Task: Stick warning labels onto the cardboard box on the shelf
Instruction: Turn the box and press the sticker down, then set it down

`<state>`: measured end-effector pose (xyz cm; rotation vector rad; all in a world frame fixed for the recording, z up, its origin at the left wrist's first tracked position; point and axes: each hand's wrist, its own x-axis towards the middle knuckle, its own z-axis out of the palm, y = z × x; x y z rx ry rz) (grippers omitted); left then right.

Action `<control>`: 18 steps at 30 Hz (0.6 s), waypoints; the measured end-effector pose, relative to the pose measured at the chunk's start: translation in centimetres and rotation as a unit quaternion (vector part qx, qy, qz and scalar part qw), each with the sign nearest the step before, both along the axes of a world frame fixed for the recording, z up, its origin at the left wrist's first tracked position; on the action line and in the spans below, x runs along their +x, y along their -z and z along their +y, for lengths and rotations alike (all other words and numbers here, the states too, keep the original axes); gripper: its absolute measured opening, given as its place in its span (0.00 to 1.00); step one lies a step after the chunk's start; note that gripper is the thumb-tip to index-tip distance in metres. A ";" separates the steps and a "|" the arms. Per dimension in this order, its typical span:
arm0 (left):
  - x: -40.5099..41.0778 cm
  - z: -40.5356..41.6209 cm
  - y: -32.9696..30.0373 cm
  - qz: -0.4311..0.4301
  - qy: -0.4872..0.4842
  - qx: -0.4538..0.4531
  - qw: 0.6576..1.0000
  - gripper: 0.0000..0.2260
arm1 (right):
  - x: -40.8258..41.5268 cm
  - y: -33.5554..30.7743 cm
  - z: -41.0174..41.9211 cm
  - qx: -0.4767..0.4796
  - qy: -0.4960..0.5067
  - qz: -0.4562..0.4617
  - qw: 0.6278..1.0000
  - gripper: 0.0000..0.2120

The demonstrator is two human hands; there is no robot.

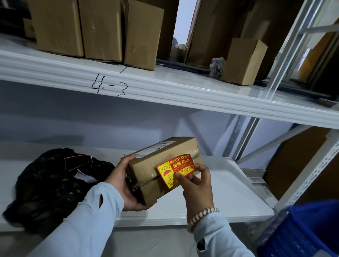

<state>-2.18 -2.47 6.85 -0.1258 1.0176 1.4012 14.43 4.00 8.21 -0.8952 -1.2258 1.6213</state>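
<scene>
Where the right hand [196,183] overlaps the warning label [175,170], the label's lower right corner is hidden under the fingertips, so whether that corner is stuck down cannot be told. Small print beneath "KEEP DRY" is too fine to read. Underside and far end of the cardboard box [163,168] are out of view; its near left end is covered by the left hand [124,186]. White shipping label [156,147] on the box's top face: text illegible. Blue basket [311,233] at lower right is cut off by the frame edge.

Box orientation: long axis runs from near left to far right, rising toward the far end, so the box sits tilted, held above the lower shelf [217,202] rather than flat on it. The taped seam face is turned toward the camera, and the label lies across that seam, its long side roughly parallel to the box's long axis.

Hands: left grips the box's near left end, thumb on top, fingers curled beneath. Right pinches and presses the label's lower right part against the front face; beaded bracelet [202,217] on that wrist.

Black bag [50,185] lies on the same shelf, left of the box. Upper shelf [162,89] is marked "4-3" and carries further cartons [102,25]
</scene>
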 end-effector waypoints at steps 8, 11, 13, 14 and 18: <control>0.0 -0.1 0.1 0.007 -0.002 0.003 1.000 0.29 | -0.1 -0.2 0.1 -0.030 0.022 0.006 0.999 0.23; 0.2 -0.1 0.0 0.012 -0.008 0.001 1.000 0.28 | -0.2 0.0 0.2 -0.029 0.021 0.008 0.999 0.22; 0.3 0.0 -0.1 0.012 -0.012 0.001 1.000 0.27 | -0.3 0.1 0.4 -0.029 0.024 0.009 0.999 0.22; 0.4 0.1 0.0 0.012 -0.013 0.001 1.000 0.27 | -0.3 0.2 0.4 -0.028 0.027 0.008 0.999 0.22; 0.5 0.2 0.0 0.017 -0.010 0.003 1.000 0.26 | -0.3 0.3 0.5 -0.029 0.034 0.008 0.999 0.23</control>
